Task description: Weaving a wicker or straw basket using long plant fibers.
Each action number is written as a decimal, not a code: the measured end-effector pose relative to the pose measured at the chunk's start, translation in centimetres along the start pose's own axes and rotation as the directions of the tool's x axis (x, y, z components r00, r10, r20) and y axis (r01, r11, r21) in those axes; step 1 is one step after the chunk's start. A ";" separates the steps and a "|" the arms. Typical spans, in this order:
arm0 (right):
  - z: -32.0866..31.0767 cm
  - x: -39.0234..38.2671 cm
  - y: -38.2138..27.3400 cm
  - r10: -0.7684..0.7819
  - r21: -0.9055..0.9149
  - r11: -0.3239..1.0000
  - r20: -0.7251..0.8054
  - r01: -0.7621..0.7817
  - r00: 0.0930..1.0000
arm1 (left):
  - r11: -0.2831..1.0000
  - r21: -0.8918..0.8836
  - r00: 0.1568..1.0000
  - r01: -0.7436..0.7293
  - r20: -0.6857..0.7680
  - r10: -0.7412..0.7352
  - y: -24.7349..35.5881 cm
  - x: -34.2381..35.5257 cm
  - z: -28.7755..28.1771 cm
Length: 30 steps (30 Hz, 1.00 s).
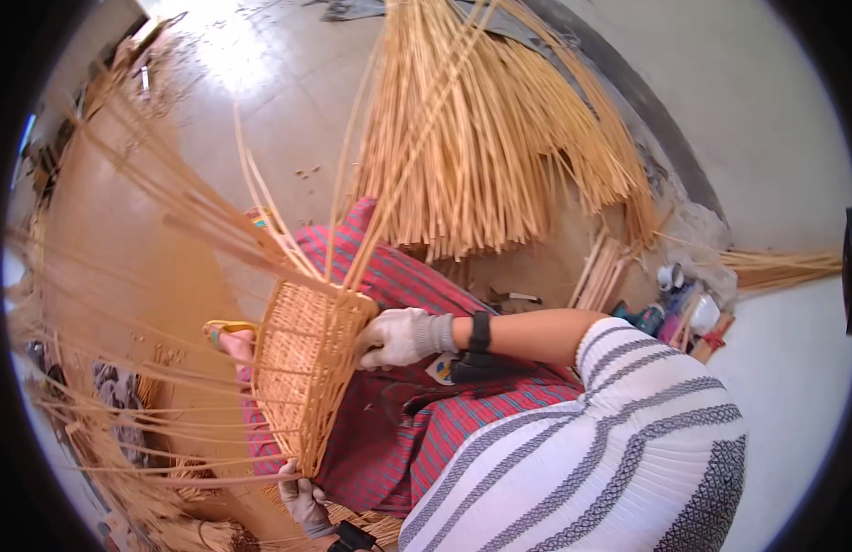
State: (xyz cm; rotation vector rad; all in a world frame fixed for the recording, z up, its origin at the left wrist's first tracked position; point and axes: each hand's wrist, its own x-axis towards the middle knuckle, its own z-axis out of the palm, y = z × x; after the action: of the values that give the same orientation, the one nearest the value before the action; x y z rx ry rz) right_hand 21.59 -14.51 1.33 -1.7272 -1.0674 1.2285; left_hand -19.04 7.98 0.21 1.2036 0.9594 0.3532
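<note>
The basket (292, 345) looks part-made: it stands tilted at the far edge of the lap (444, 437), over red striped cloth, and the faces in view are closely woven from corner to corner. Long canes (233, 244) jut loose beyond its edge, neither trimmed nor turned down, so the border seems to be what is left undone. The gloved left hand (305, 504) has its fingers closed round the basket's lower corner; the gloved right hand (398, 338) has its fingers curled against the near wall by the upper corner, though I cannot tell whether they grip it. A big bundle of canes (463, 138) lies on the floor (297, 129).
</note>
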 end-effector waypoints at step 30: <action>-13.4 -0.9 18.8 0.531 0.288 0.847 -0.444 -0.447 0.721 | 0.961 -0.229 0.978 -0.153 -0.172 0.115 -2.4 -0.1 1.6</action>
State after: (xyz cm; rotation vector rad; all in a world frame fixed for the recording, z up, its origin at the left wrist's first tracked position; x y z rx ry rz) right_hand 38.14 -23.75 -11.91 -2.1166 -0.1776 1.0160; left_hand -18.45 5.99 -1.84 1.0304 0.9410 0.6632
